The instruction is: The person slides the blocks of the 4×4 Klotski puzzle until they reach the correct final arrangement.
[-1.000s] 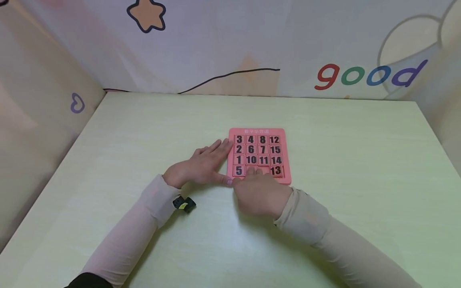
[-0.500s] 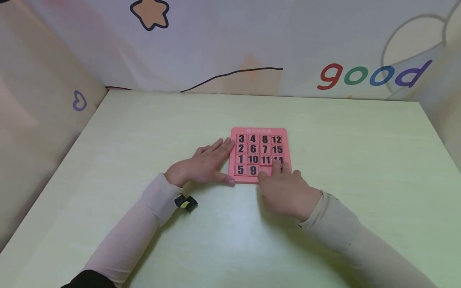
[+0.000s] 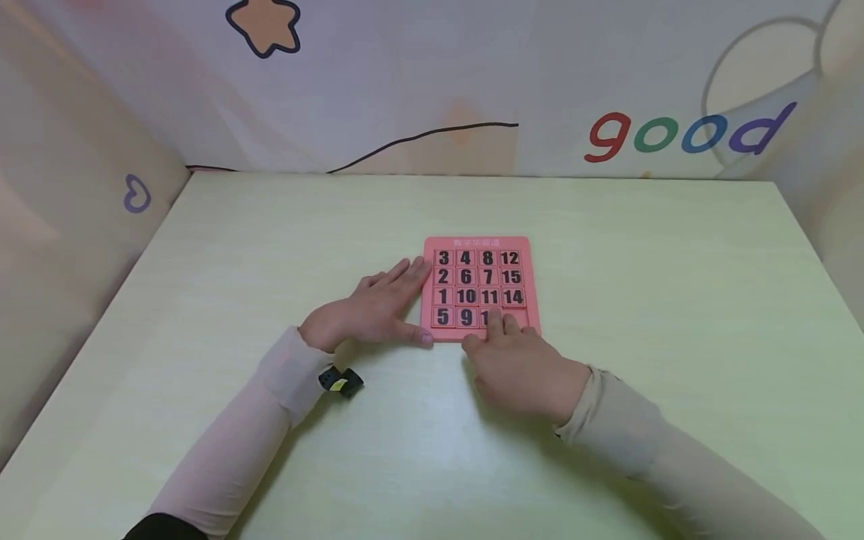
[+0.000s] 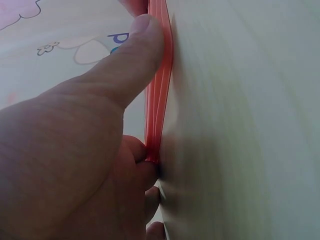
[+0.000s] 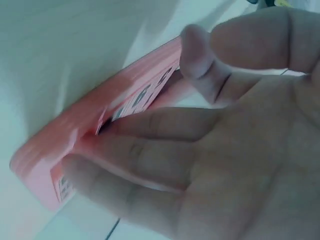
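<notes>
A pink number sliding puzzle [image 3: 529, 281] lies flat on the table, its black-numbered tiles in rows. My left hand [image 3: 378, 309] is spread against its left side, fingertips at the upper edge and thumb by the lower left corner. The left wrist view shows that thumb [image 4: 142, 42] pressed along the puzzle's red side wall [image 4: 160, 100]. My right hand [image 3: 523, 371] reaches over the near edge, two fingertips on the third tile of the bottom row, hiding most of its number. To the right of that tile is a bare slot. In the right wrist view its fingers [image 5: 145, 160] touch the tray.
The pale green table [image 3: 270, 217] runs back to a printed fabric wall [image 3: 405, 75] with a star and the word "good". A side panel [image 3: 81, 247] bounds the left. A small black device [image 3: 340, 381] sits at the left cuff.
My right hand moved right to the lower right corner, then a little back left. The 13 tile slid left, and the bare slot is now at the bottom right. My left hand stayed put.
</notes>
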Available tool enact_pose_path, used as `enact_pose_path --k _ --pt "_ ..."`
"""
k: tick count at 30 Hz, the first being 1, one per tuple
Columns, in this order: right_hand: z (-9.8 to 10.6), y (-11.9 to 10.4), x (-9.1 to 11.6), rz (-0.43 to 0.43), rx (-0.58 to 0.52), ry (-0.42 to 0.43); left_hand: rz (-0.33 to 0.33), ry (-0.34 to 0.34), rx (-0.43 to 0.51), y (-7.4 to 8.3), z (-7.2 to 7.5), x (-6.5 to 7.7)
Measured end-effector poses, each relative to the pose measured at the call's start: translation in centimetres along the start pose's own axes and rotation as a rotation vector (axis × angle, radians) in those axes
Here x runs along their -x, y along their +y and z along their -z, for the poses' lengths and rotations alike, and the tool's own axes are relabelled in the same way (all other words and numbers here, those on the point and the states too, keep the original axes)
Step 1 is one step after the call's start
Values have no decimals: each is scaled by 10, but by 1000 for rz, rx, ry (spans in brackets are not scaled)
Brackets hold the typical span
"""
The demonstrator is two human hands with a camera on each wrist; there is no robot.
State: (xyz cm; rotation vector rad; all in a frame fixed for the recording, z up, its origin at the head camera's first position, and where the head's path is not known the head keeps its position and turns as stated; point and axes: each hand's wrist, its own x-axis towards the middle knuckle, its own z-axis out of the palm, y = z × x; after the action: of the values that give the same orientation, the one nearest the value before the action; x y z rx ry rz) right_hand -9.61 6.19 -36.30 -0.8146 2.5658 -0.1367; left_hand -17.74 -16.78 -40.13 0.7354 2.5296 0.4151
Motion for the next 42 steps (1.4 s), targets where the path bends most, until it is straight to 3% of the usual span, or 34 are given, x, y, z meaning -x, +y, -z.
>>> enact_pose_path --k 5,10,15,22,27,34,42 --pt "7 8 2 44 5 7 -6 3 8 -1 1 1" --pt "15 21 5 2 1 38 -12 0 1 -2 0 0" --pt "15 30 1 -31 -48 3 -17 1 -9 -3 -1 0" --pt "18 25 6 -8 -101 -55 -19 -2 2 -2 0 0" --pt "24 22 13 34 -96 -49 -13 -5 5 -2 0 0" --pt "23 44 -6 25 -125 91 -14 -10 7 -2 -1 -1" --pt "21 54 -15 2 -180 17 -14 -4 9 -2 -1 -1"
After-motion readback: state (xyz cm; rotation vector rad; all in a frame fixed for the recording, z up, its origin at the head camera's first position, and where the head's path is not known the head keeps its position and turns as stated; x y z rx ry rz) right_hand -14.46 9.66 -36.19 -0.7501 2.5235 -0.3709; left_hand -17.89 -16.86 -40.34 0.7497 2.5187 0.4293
